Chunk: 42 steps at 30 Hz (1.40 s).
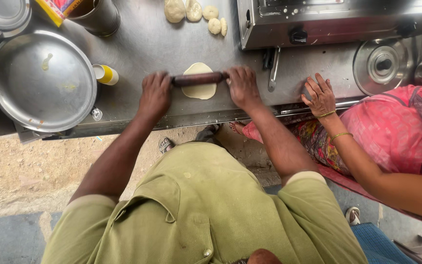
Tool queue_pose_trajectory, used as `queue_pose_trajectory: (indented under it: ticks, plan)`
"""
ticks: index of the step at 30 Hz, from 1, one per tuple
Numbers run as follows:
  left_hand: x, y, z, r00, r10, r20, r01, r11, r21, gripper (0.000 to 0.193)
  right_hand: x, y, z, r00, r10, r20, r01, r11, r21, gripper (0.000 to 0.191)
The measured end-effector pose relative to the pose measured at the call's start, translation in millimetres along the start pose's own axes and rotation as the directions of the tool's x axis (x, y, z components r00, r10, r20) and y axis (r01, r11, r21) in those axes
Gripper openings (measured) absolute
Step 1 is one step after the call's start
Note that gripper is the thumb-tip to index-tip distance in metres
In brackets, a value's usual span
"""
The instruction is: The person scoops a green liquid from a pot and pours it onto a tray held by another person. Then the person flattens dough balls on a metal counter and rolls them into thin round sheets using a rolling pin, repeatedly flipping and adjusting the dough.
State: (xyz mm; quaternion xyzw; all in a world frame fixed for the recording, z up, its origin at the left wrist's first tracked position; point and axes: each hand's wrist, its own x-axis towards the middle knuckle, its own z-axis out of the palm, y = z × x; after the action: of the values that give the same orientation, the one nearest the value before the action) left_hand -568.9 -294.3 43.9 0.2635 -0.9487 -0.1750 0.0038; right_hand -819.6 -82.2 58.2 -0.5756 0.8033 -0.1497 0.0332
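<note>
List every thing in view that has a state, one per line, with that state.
Dough disc: rolled flat, under the pin.
Rolling pin: lying across the disc, gripped at both ends.
Left hand: closed on the pin's end.
Right hand: closed on the other end.
Dough balls: unrolled.
Large steel plate: almost bare.
Lidded pot: covered.
Other person's hand: resting flat on the counter.

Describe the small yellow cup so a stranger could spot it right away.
Start at the big round steel plate on the counter's left. Just off its right rim lies the cup, tipped on its side, left of the left hand. It is the only yellow-and-white thing among grey steel.
</note>
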Motion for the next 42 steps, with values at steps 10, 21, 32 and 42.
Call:
queue_pose_trajectory:
  ticks: [10,21,32,42]
  plan:
    - [-26,2,2,0.994,0.016,0.108,-0.008,0.997,-0.079,0.046,-30,-5,-2,0.991,0.014,0.131,-0.009,0.999,-0.032,0.051]
    - [-37,-8,4,0.993,0.108,-0.053,-0.111,0.991,-0.074,0.047,-50,-37,-4,0.999,0.015,0.045,-0.016,1.0,0.023,0.056]
    - [-54,-12,-10,0.937,0.19,-0.294,-0.196,0.981,0.008,0.045,-52,-55,7,0.994,-0.068,-0.082,0.068,0.998,0.004,0.055]
    - [60,-19,-50,0.958,0.128,-0.258,-0.142,0.989,-0.035,0.054,55,-24,-5,0.998,0.056,0.004,-0.056,0.995,-0.087,0.057]
